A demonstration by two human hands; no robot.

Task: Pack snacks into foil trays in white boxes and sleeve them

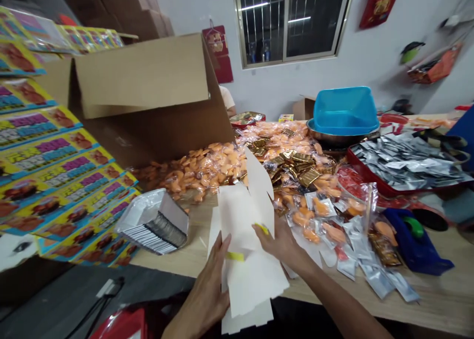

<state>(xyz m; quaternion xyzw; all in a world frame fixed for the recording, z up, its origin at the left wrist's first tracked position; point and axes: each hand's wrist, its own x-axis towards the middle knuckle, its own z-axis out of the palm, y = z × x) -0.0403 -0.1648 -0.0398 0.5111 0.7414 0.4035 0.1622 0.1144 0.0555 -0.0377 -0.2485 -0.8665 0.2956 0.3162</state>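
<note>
Both hands hold a flat white cardboard box blank (246, 240) above the near table edge. My left hand (209, 284) grips its lower left side, fingers pressed flat along the card. My right hand (277, 240) pinches the right side, with a bit of yellow showing at the fingertips. The blank's upper flaps stick up and a yellow mark shows near its middle. Just beyond it lie small clear packets of orange snacks (314, 215) and silver sachets (366, 270).
A large open cardboard carton (148, 97) stands at the back left beside stacked yellow printed boxes (55, 181). A foil-wrapped stack (155, 220) lies on the wooden table (425, 294). Heaps of orange and gold packets, a blue tub (344, 109), a red tray of silver sachets (407, 161) and a blue tape dispenser (414, 245) fill the right.
</note>
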